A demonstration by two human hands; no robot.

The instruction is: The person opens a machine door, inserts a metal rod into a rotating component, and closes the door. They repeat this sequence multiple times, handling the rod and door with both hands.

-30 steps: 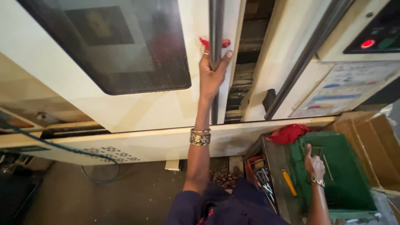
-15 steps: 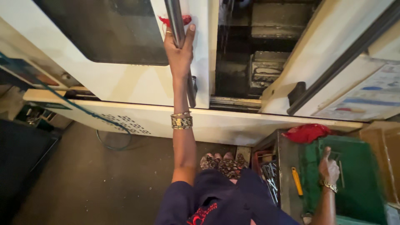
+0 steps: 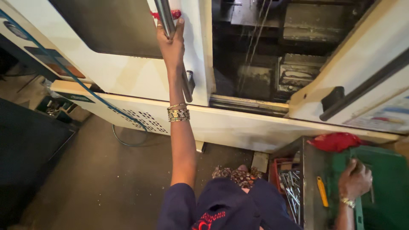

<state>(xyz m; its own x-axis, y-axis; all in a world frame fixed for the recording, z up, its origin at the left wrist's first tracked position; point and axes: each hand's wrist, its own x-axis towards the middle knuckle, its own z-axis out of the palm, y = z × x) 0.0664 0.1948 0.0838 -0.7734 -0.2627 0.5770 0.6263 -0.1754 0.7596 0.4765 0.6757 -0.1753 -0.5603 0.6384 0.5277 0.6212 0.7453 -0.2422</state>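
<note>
My left hand is wrapped around the long metal handle bar of a cream sliding machine door with a dark window. A bit of red cloth shows by my fingers at the bar. The door stands slid to the left, and the dark machine interior is exposed. My right hand rests low on the rim of a green crate at the lower right, fingers curled over its edge.
A second cream door panel with a black handle stands at the right. A red rag lies beside the crate. A metal tray holds tools and a yellow-handled tool. A blue cable runs down to the floor at left.
My left hand has pulled the door further left along its track, widening the opening onto the machine interior. My right hand stays at the green crate.
</note>
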